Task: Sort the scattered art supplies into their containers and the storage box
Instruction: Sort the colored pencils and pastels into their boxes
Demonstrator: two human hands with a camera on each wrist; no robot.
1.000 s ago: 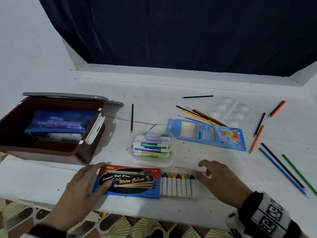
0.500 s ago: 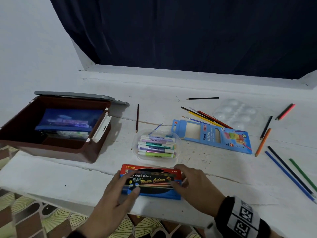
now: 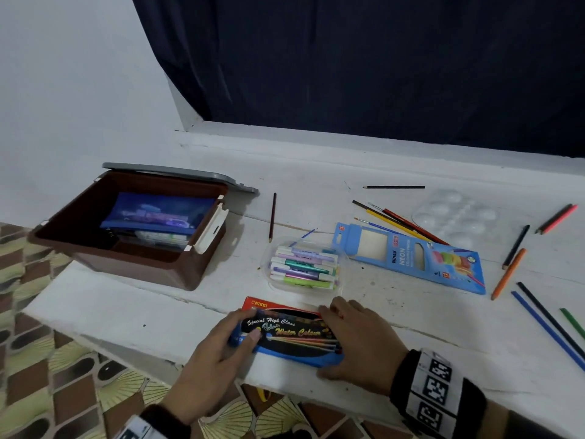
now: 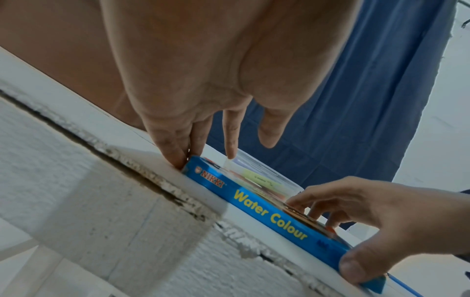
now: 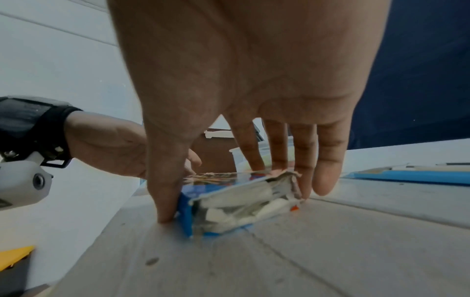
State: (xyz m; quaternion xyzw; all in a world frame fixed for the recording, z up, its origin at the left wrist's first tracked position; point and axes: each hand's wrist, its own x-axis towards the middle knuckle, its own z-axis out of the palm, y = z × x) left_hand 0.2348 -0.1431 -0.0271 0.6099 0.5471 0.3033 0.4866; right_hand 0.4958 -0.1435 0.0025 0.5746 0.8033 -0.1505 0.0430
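Observation:
A blue and black water colour box (image 3: 288,334) lies flat near the front edge of the white table (image 3: 411,327). My left hand (image 3: 245,326) grips its left end, thumb on top and fingers at the end (image 4: 178,158). My right hand (image 3: 348,340) grips its right end, thumb at the near edge and fingers over the far edge. In the right wrist view that open end (image 5: 241,203) shows white tubes inside. The brown storage box (image 3: 126,258) stands open at the left, with a blue pouch (image 3: 158,213) in it.
A clear tub of markers (image 3: 304,264) sits just behind the water colour box. To the right lie a blue neon pencil box (image 3: 408,255), a clear palette (image 3: 452,217) and several loose pencils (image 3: 509,274). A brown pencil (image 3: 273,217) lies beside the storage box.
The tray of tubes that stuck out of the box's right end has slid inside. Both hands have closed in on the box's ends.

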